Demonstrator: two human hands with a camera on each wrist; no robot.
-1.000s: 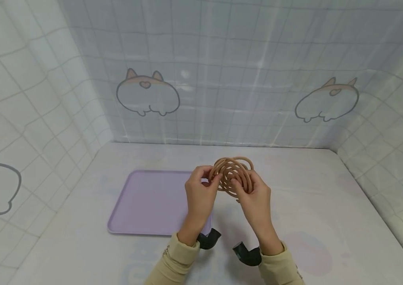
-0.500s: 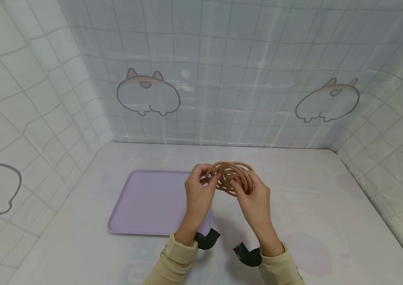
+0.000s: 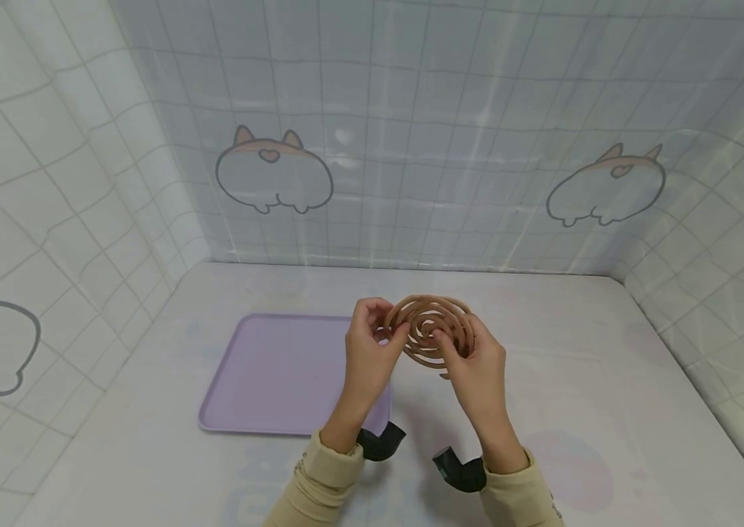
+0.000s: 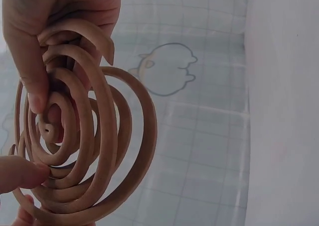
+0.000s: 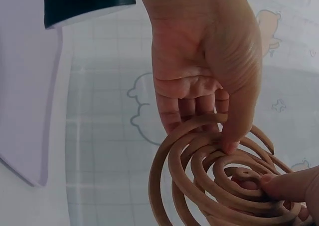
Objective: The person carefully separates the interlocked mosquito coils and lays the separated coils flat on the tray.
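Right grip (image 3: 479,369) slightly rightward, narrow round coil (image 4: 86,128)

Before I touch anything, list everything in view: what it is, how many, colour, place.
Tabletop: one, whitish, beneath everything.
Tray: one, lilac, flat on the tabletop, left.
Mosquito coil: number unclear among overlapping loops, brown, held up near centre.
Grid-patterned sheeting: pieces uncountable, whitish-grey, back and sides.
Corgi prints: two whole, grey-outlined with orange, back sheeting; another outline cropped, far left.
Elbow-shaped pieces: two, black, lower middle.
Sleeves: two, beige, bottom edge.
Left hand: one, gripping the loops' left side.
Right hand: one, gripping their right side.
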